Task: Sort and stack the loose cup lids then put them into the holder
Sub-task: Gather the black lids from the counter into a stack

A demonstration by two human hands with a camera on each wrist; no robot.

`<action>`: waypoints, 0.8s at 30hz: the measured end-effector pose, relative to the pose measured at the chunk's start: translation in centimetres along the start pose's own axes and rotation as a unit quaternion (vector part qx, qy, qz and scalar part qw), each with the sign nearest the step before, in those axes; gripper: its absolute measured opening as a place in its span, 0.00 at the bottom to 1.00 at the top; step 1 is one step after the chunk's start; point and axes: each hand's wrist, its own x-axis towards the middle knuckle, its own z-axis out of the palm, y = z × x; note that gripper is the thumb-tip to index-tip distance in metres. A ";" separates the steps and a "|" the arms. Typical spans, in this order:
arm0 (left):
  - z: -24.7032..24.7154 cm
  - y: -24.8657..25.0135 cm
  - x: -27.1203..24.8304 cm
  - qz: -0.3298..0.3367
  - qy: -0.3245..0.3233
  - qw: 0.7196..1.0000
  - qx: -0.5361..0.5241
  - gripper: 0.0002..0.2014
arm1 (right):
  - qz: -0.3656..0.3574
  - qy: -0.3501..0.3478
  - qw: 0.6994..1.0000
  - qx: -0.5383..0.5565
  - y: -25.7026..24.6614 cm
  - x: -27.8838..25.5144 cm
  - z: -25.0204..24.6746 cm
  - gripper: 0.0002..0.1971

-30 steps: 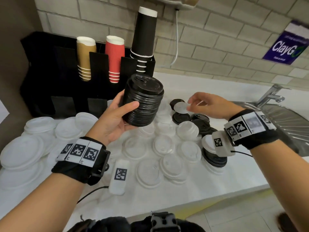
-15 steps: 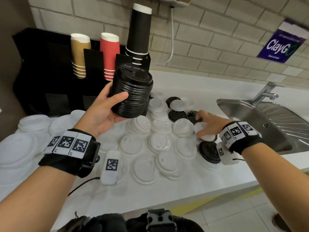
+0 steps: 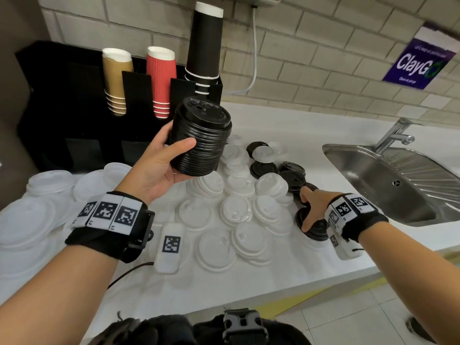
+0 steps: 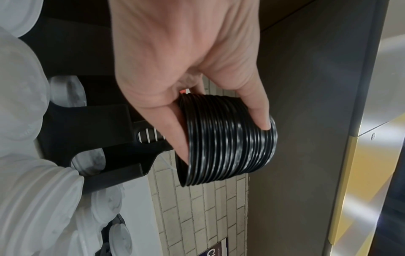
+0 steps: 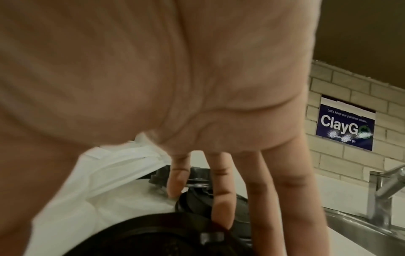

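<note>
Left hand (image 3: 159,168) raised above the desk (image 3: 286,120), thumb and fingers wrapped round a stack of black lids (image 3: 201,138), held tilted in front of the black cup holder (image 3: 74,108). Right hand (image 3: 312,207) lowered onto a black lid (image 3: 317,227) at the desk's right side near the sink (image 3: 388,185), fingers extended and touching it, thumb at its near rim. Loose white lids (image 3: 236,210) lie spread between the hands; further black lids (image 3: 290,174) lie behind them.
</note>
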 end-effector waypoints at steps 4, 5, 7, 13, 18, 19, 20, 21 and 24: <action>0.3 -0.2 0.4 -0.006 -0.002 1.000 -0.001 0.37 | -0.011 0.015 1.000 -0.008 0.3 -0.2 -1.1 0.36; 0.3 -0.4 0.4 -0.008 -0.003 1.000 -0.001 0.37 | -0.019 0.030 0.999 -0.007 0.2 -0.4 -1.8 0.34; 0.5 -0.6 0.4 -0.013 -0.004 1.000 0.001 0.41 | -0.046 0.065 0.996 0.026 -0.3 -1.0 -3.7 0.31; 0.7 -1.8 0.2 -0.032 -0.009 0.999 -0.014 0.37 | -0.272 0.195 0.852 0.402 -4.8 -4.4 -8.6 0.24; 0.9 -2.8 0.0 -0.045 -0.021 0.999 -0.006 0.31 | -0.389 0.198 0.755 0.489 -8.6 -7.2 -9.7 0.25; 0.9 -3.0 0.0 -0.045 -0.024 0.999 -0.002 0.29 | -0.398 0.204 0.758 0.475 -9.0 -7.4 -10.0 0.25; 0.8 -3.1 -0.1 -0.044 -0.026 0.999 0.001 0.29 | -0.404 0.208 0.762 0.461 -9.3 -7.4 -10.2 0.25; 0.8 -3.1 -0.1 -0.043 -0.027 0.999 0.002 0.28 | -0.407 0.210 0.766 0.450 -9.6 -7.4 -10.4 0.25; 0.5 -3.3 -0.3 -0.045 -0.038 0.998 0.004 0.26 | -0.415 0.211 0.772 0.432 -10.3 -7.4 -10.9 0.23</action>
